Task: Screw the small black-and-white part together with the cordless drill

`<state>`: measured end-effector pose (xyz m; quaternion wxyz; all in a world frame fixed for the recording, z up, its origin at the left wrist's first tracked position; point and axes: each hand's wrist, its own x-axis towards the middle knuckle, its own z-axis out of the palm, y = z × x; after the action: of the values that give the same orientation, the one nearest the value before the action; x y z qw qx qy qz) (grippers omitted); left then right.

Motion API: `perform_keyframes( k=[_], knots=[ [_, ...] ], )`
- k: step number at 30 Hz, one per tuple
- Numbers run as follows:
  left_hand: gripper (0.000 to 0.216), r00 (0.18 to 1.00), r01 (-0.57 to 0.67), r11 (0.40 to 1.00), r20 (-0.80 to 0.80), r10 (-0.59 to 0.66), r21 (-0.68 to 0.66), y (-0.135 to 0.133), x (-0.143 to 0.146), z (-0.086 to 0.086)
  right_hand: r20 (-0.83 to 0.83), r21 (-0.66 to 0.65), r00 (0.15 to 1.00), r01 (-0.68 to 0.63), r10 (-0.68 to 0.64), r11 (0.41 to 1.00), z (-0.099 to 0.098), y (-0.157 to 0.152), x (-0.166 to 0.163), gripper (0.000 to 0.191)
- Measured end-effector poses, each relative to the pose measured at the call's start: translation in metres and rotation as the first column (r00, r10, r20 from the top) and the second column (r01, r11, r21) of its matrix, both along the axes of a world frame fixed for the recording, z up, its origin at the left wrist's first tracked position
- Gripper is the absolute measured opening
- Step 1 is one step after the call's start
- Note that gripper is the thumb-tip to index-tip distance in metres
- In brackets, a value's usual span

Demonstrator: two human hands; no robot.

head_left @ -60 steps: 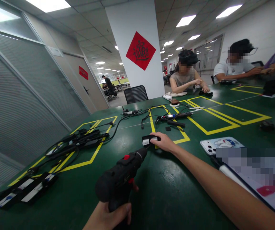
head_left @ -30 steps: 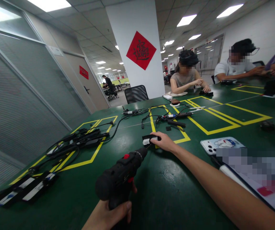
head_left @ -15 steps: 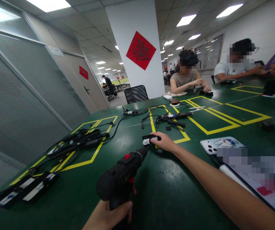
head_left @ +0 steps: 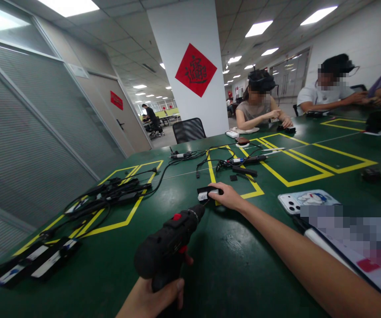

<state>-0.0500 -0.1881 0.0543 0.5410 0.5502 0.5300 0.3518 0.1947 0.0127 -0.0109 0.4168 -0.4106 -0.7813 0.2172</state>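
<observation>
My left hand (head_left: 157, 296) is wrapped round the handle of a black cordless drill (head_left: 167, 243) with red switches, at the bottom centre. The drill points away from me and to the right, its thin bit close to a small black part (head_left: 201, 191) with a white label. That part is pinched in my right hand (head_left: 225, 195), low over the green table (head_left: 230, 247). Whether the bit touches it, I cannot tell. Fingers partly hide the part.
Tangled black cables and adapters (head_left: 124, 190) lie at left, near two black-and-white strips (head_left: 49, 258). Beyond my right hand are a pen-like tool (head_left: 246, 160) and a small black square (head_left: 233, 178). A phone (head_left: 310, 199) lies at right. People (head_left: 260, 106) sit across the table.
The view and drill have shifted very slightly. Both hands keep their hold, and the small black square beyond my right hand looks a little different.
</observation>
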Motion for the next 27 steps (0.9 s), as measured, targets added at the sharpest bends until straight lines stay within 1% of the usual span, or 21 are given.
perform_keyframes(
  k=[3,7,11,16,18,23,27],
  knots=[
    [0.057,1.000,-0.020,1.000,-0.008,0.019,-0.005,-0.001,-0.001,0.000,-0.002,0.002,1.000,0.002,-0.002,1.000,0.000,0.000,0.000,0.032],
    [0.059,1.000,-0.022,1.000,-0.018,0.022,0.001,-0.004,0.002,0.005,0.002,0.006,1.000,0.006,-0.006,1.000,0.000,0.000,-0.001,0.031],
    [0.056,0.998,-0.067,0.998,-0.002,0.067,-0.021,-0.004,0.003,0.007,0.011,0.011,1.000,0.005,-0.005,1.000,0.000,0.001,-0.001,0.030],
    [0.053,0.999,-0.025,1.000,-0.039,0.024,-0.013,-0.001,0.001,0.001,0.015,0.018,1.000,0.003,-0.003,1.000,-0.001,0.001,-0.002,0.030],
    [0.057,0.998,-0.025,1.000,-0.053,0.025,-0.004,-0.001,0.000,-0.003,0.014,0.023,1.000,0.001,-0.002,1.000,-0.001,0.001,-0.001,0.030],
    [0.072,0.992,-0.057,0.995,-0.105,0.065,0.079,-0.004,-0.004,-0.011,0.012,0.031,1.000,0.006,-0.006,0.999,-0.001,0.001,0.000,0.030],
    [0.081,0.989,-0.039,0.997,-0.141,0.049,0.069,-0.007,-0.003,-0.012,0.004,0.030,1.000,0.015,-0.015,0.999,-0.003,0.003,0.000,0.032]
  ],
)
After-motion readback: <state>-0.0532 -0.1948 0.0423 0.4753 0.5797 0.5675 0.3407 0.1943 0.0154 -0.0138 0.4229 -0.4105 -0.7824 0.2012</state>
